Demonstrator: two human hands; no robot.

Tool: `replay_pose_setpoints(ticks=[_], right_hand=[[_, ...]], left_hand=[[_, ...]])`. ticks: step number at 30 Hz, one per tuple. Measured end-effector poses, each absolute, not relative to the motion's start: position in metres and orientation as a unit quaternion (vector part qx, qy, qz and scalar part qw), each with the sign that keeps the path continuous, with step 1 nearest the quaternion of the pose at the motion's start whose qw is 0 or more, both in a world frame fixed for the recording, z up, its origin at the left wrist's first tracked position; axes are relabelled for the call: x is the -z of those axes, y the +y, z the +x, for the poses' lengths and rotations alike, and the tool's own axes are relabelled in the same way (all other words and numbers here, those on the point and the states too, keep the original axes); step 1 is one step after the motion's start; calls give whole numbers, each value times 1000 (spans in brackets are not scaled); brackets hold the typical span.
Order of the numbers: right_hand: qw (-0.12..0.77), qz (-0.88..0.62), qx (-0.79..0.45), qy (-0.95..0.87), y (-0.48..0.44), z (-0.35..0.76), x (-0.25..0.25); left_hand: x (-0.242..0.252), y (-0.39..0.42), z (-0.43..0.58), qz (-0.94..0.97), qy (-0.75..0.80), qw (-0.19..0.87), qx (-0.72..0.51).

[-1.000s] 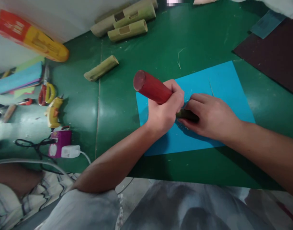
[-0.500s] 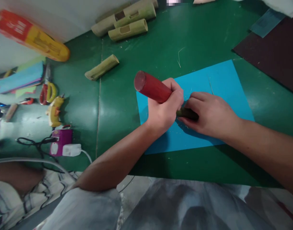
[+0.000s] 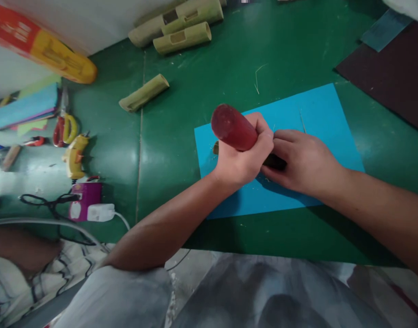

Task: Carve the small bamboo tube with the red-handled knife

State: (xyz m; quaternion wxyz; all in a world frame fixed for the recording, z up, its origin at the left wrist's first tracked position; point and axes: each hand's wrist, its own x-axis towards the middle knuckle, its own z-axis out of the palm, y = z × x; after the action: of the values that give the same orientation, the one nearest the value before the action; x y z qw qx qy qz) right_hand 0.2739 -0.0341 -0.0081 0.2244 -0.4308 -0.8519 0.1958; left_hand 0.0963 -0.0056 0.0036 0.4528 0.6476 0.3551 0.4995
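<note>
My left hand (image 3: 241,161) is closed around a tool's thick red handle (image 3: 233,127), its butt end tilted up toward me. The tool's working end is hidden behind the hand. My right hand (image 3: 306,160) is closed on a bamboo piece (image 3: 275,162), which looks dark in the shade between the two hands. To the left of my left hand, a short brownish end shows, apparently of the same piece. Both hands are over a blue sheet (image 3: 318,111) with thin shavings on it, and their fingers are close together.
Several cut bamboo tubes (image 3: 183,38) lie at the back, and one more bamboo tube (image 3: 145,93) lies nearer. Scissors (image 3: 64,123), a yellow glue gun (image 3: 74,157) and a purple power block (image 3: 85,200) with cords lie left. A dark sheet (image 3: 389,75) covers the right side.
My left hand and the red handle have shifted right, closer to my right hand, and the handle stands steeper. The brownish end left of that hand now shows.
</note>
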Motion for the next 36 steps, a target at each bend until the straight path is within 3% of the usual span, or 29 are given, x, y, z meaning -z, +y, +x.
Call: replay_pose_setpoints(ticks=[10,36], right_hand=[[225,-445,-199,-844,-35,273,6],[184,-454,-192,-850,-35,272,1]], left_hand=[[5,2,93,558,301,497,-592],[-7,-2,97,582,369,504,-520]])
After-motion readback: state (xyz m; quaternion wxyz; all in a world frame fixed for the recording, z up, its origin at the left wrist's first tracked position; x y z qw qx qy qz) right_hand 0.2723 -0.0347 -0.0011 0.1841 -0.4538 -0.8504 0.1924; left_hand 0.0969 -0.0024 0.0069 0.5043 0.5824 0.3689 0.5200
